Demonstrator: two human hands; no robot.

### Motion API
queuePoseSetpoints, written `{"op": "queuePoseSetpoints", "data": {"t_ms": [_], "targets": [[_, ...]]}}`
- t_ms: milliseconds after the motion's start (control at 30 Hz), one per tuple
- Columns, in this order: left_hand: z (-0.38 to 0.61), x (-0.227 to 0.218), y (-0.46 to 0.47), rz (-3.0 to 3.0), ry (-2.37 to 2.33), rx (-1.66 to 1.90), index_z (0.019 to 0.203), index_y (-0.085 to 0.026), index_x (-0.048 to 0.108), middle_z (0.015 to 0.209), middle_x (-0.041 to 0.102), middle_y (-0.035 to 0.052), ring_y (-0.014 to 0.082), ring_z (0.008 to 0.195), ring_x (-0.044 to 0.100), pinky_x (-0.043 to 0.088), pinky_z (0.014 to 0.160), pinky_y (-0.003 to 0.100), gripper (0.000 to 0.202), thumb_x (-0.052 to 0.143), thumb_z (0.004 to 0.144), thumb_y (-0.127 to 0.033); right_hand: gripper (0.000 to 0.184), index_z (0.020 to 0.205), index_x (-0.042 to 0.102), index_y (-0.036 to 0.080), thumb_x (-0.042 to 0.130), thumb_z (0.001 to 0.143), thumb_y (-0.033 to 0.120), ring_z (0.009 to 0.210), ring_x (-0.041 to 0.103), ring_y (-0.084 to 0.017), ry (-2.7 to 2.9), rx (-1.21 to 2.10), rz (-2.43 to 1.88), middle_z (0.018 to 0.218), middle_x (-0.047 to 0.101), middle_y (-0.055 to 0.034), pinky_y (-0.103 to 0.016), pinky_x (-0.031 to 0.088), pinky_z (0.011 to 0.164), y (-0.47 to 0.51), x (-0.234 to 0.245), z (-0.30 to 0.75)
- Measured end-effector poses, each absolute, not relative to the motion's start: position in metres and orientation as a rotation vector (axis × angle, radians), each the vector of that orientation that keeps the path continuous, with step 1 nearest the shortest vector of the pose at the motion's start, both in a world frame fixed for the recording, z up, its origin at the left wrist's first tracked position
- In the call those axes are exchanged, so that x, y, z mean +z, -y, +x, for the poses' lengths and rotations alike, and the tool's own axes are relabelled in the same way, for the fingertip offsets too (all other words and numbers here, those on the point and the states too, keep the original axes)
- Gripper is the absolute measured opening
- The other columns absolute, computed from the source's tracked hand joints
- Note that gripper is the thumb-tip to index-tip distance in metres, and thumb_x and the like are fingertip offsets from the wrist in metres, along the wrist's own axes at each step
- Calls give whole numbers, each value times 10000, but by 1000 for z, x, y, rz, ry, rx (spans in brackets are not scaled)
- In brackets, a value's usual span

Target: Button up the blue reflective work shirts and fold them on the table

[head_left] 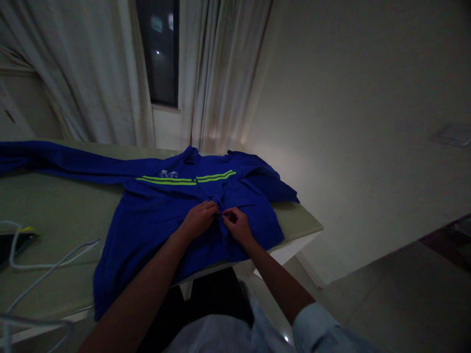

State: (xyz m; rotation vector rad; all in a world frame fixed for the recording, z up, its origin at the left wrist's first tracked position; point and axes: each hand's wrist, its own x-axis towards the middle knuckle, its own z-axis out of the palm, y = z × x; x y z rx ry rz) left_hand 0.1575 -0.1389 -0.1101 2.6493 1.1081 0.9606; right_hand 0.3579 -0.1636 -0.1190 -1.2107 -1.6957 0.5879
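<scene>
A blue long-sleeved jacket point(147, 211) with bright green chest stripes and a small white print lies spread out, front side up. One sleeve stretches far to the left; the other is bunched at the right. At the middle of its front opening, my left hand point(201, 216) pinches the fabric edge. Close beside it, my right hand point(237, 224) pinches the same front edge, thumb and finger together. The fingertips of both hands nearly meet there. Whether a button sits between them is too small and dark to tell.
The jacket lies on a greenish table point(62, 206) whose right corner ends near the wall point(368, 122). A white cable point(51, 266) and a dark object point(14, 242) with a yellow edge lie at the left. Curtains point(221, 73) hang behind, beside a dark window point(160, 59).
</scene>
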Motion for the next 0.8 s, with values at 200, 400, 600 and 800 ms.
{"op": "queuePoseSetpoints", "data": {"t_ms": [200, 400, 600, 800], "targets": [[157, -111, 137, 2638, -1064, 944, 1027, -235, 681, 1116, 705, 36, 211, 1076, 662, 524, 969, 334, 178, 681, 908, -104, 131, 883, 712, 194, 629, 864, 292, 685, 559, -158, 1703, 624, -1227, 753, 632, -3, -264, 451, 654, 163, -120, 359], [158, -111, 137, 2615, -1053, 946, 1036, -243, 676, 1120, 699, 31, 207, 1081, 664, 520, 961, 328, 187, 689, 901, -113, 133, 867, 697, 202, 613, 864, 306, 735, 598, -168, 1679, 637, -1212, 816, 679, -16, -274, 466, 693, 162, -120, 360], [159, -110, 139, 2600, -1104, 941, 1002, -237, 652, 1088, 691, 34, 215, 1058, 664, 522, 927, 330, 202, 661, 881, -76, 180, 901, 732, 191, 629, 871, 336, 733, 620, -173, 1693, 637, -1229, 821, 707, -30, -277, 473, 686, 162, -121, 360], [160, -107, 141, 2636, -1119, 915, 934, -231, 643, 1027, 686, 37, 214, 1025, 647, 516, 896, 336, 171, 607, 893, -69, 166, 888, 748, 190, 642, 863, 316, 713, 620, -171, 1704, 614, -1228, 817, 713, -36, -277, 482, 675, 161, -122, 359]]}}
